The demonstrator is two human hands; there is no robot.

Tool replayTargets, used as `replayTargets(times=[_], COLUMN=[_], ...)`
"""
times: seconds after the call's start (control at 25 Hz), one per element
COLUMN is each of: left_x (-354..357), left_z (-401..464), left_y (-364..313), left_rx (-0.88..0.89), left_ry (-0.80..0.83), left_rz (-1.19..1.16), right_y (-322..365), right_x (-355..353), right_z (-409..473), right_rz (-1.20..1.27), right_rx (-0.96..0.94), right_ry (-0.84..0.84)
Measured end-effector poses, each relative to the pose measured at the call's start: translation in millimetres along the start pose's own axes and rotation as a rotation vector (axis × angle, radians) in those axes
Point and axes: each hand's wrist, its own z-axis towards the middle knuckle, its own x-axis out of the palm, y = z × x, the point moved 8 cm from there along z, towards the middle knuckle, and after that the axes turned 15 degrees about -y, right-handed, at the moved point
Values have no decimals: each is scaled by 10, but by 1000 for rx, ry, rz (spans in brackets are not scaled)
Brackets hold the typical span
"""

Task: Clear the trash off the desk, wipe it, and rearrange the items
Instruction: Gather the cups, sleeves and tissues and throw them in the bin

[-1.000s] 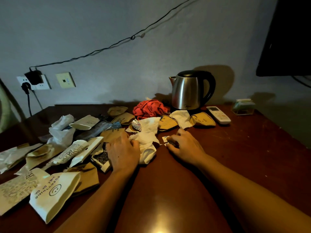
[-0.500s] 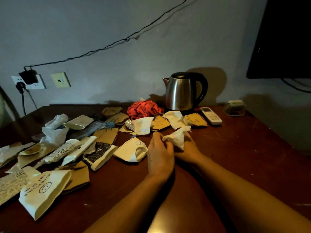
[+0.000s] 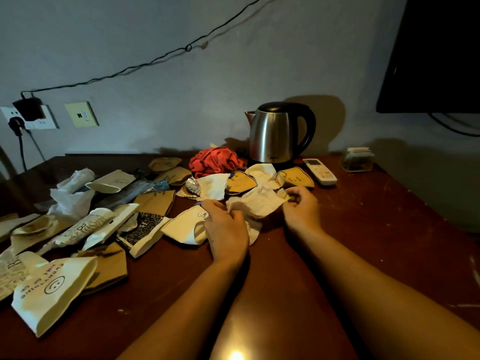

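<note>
Crumpled white tissue, soft and creased, lies stretched crosswise on the glossy brown desk, in front of the steel kettle. Left hand pinches its left end; right hand pinches its right corner.

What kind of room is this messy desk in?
Probably a bedroom or hotel room: an electric kettle and an air-conditioner remote sit on a wooden desk, with a wall-mounted screen above.
</note>
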Motion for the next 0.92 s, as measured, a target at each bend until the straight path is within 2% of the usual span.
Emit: replayTargets(times=[0.12,0.2,0.28,0.44,0.64,0.92], left_x=[67,146,182,243,195,168], left_z=[-9,-8,-17,-143,-100,-66], left_y=[-3,10,4,-103,-104,-90], left_rx=[59,89,75,156,86,16], left_ry=[79,165,235,400,434,438], left_rz=[93,51,-38,-63,-150,-239], right_y=[-173,-198,-189,-34,102,105], right_x=[-184,-195,-157,-11,-32,-16], right_z=[10,-3,-34,-221,-255,-252], right_rz=[317,401,424,350,130,117], right_rx=[295,361,381,285,9,-17], right_ry=[-186,-167,-53,248,230,234])
